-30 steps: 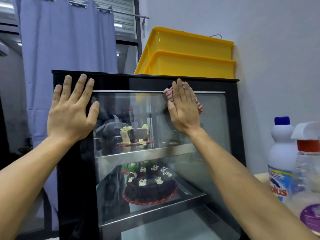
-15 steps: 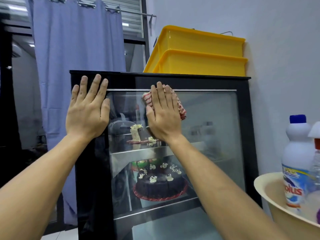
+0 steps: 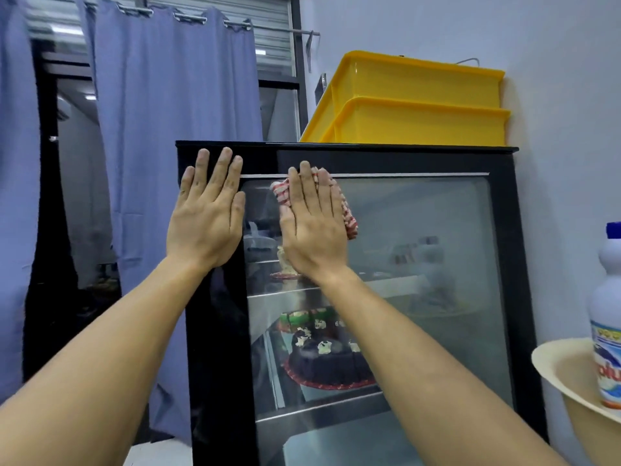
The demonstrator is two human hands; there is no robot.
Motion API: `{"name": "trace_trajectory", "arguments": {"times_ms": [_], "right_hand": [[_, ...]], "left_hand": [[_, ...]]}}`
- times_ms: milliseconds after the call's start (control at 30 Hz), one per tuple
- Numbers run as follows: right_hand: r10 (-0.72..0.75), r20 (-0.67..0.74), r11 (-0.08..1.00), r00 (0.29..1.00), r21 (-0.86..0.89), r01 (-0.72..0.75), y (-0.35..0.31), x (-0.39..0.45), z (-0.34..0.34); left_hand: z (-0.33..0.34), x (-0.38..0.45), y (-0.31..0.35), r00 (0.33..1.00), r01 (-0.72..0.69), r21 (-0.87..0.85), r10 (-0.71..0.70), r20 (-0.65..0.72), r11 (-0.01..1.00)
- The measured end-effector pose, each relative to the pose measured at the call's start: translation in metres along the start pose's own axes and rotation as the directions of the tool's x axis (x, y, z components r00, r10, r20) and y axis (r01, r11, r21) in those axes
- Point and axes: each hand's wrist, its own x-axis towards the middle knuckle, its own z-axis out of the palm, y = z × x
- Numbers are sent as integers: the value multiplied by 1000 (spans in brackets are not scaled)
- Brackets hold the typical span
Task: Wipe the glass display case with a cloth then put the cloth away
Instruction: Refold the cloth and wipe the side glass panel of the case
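Observation:
A black-framed glass display case [image 3: 504,264] stands in front of me, with cakes on its shelves behind the glass. My right hand [image 3: 314,223] lies flat with straight fingers on a red-and-white cloth [image 3: 349,216], pressing it against the top left part of the glass. The cloth shows only at the hand's edges. My left hand [image 3: 206,213] rests flat and open on the case's black left frame near the top corner.
Two stacked yellow plastic tubs [image 3: 416,105] sit on top of the case. A white cleaner bottle [image 3: 606,317] stands in a cream basin [image 3: 557,368] at the right edge. A blue curtain [image 3: 174,129] hangs to the left.
My right hand has slid the cloth leftward along the top of the glass, closer to the left hand. The left hand stays planted on the frame. The view has shifted left.

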Motion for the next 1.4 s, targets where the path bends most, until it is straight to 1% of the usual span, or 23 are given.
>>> {"name": "trace_trajectory", "arguments": {"times_ms": [100, 167, 233, 300, 367, 433, 533, 567, 633, 700, 733, 767, 833, 900, 933, 1000, 1067, 1100, 1167, 1233, 1267, 1300, 1400], "right_hand": [[-17, 43, 1000, 999, -7, 17, 30, -11, -10], [130, 18, 991, 991, -18, -130, 47, -2, -14], [351, -12, 937, 936, 1, -351, 50, 14, -15], [453, -48, 891, 890, 56, -450, 31, 20, -12], [354, -68, 928, 933, 147, -342, 7, 5, -8], [127, -37, 980, 991, 158, -119, -2, -25, -5], [-54, 22, 992, 998, 112, 51, 27, -40, -12], [-39, 17, 997, 999, 67, 37, 39, -37, -14], [118, -45, 993, 992, -8, -118, 56, -24, -17], [244, -96, 969, 965, -25, -248, 49, -9, -16], [252, -102, 967, 962, -15, -254, 36, -2, -12], [212, -95, 977, 973, 4, -213, 20, 2, -7], [6, -24, 1000, 1000, 22, -5, -12, -4, 5], [-236, 54, 972, 970, 16, 235, -24, -17, 10], [-299, 62, 954, 952, 17, 298, -20, -16, 10], [-232, 30, 973, 972, 18, 232, -11, -6, 7], [14, -24, 999, 1000, 49, -13, -20, 5, 6], [69, -40, 996, 997, 66, -66, -32, 4, 8], [-85, -14, 992, 996, 92, 86, -53, -13, 14], [-317, 23, 946, 948, 73, 314, -51, -33, 17], [-359, 21, 932, 933, 50, 358, -42, -33, 17], [-331, 5, 943, 943, 30, 331, -36, -29, 17], [27, -38, 997, 999, 76, -24, -51, -18, 16]], "left_hand": [[-11, 8, -20, 976, -178, 24, 174, 131, 984], [-23, 16, -35, 932, -300, 42, 284, 227, 953], [-33, 24, -47, 891, -377, 41, 350, 291, 925], [-37, 28, -51, 870, -415, 43, 382, 311, 909], [-36, 26, -49, 881, -408, 48, 380, 283, 912], [-32, 22, -46, 909, -359, 48, 338, 244, 932], [-31, 19, -44, 932, -297, 42, 280, 228, 954], [-31, 18, -43, 931, -297, 41, 280, 233, 954], [-32, 19, -44, 917, -325, 30, 307, 255, 945], [-37, 26, -51, 894, -373, 21, 353, 275, 928], [-42, 32, -58, 877, -405, 16, 383, 291, 914], [-46, 37, -65, 853, -443, 18, 416, 315, 896], [-50, 45, -76, 814, -506, 40, 462, 352, 861], [-49, 45, -79, 815, -519, 68, 469, 340, 852], [-49, 44, -77, 819, -519, 79, 469, 332, 851], [-48, 42, -74, 818, -524, 92, 470, 332, 847], [-49, 42, -75, 821, -524, 106, 467, 328, 845], [-50, 42, -75, 824, -524, 117, 467, 322, 844], [-49, 42, -76, 828, -525, 128, 471, 303, 841], [-47, 40, -76, 829, -525, 120, 474, 297, 843], [-47, 40, -76, 830, -523, 118, 473, 296, 844], [-48, 40, -76, 832, -520, 118, 469, 296, 846], [-47, 40, -76, 835, -513, 128, 460, 301, 849]]}}
